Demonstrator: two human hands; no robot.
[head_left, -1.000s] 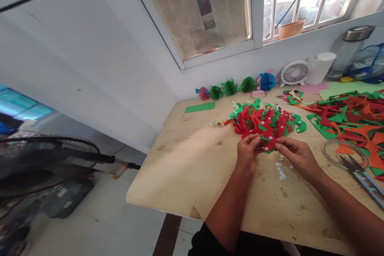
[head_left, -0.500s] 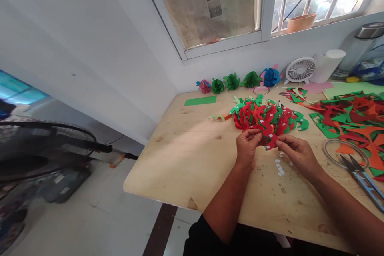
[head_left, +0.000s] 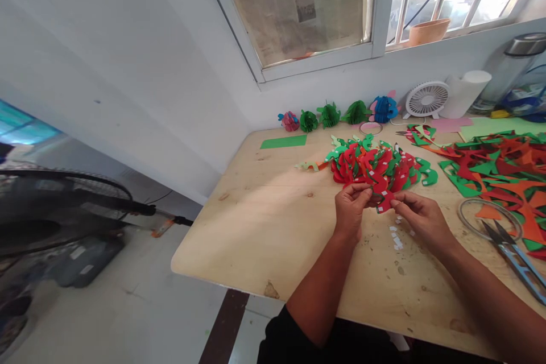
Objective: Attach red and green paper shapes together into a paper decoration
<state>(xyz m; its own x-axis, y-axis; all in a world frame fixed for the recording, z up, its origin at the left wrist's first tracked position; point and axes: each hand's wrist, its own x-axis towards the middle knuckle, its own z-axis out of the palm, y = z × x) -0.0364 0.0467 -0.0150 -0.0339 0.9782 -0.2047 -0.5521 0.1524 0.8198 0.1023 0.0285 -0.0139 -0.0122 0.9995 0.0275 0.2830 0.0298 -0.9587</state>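
Between my two hands is a red paper cutout (head_left: 385, 202) with green edges and small white squares on it. My left hand (head_left: 351, 208) is closed on its left side, thumb against fingers. At the cutout's right edge, my right hand (head_left: 420, 217) pinches it. Just beyond my hands lies a pile of red and green paper cutouts (head_left: 362, 162), many with white squares; the held piece overlaps its near side. Small white paper bits (head_left: 396, 239) are scattered on the table below my hands.
Snips (head_left: 516, 259) and a metal ring (head_left: 464, 213) lie at the right of the wooden table (head_left: 256, 227). Behind them spreads a heap of paper scraps (head_left: 503, 165). Folded paper figures (head_left: 330, 116), a white fan (head_left: 427, 99) and a green strip (head_left: 283, 141) are along the back.
Both hands stay nearly in place on the red cutout. The view has shifted very slightly; nothing else has visibly moved.
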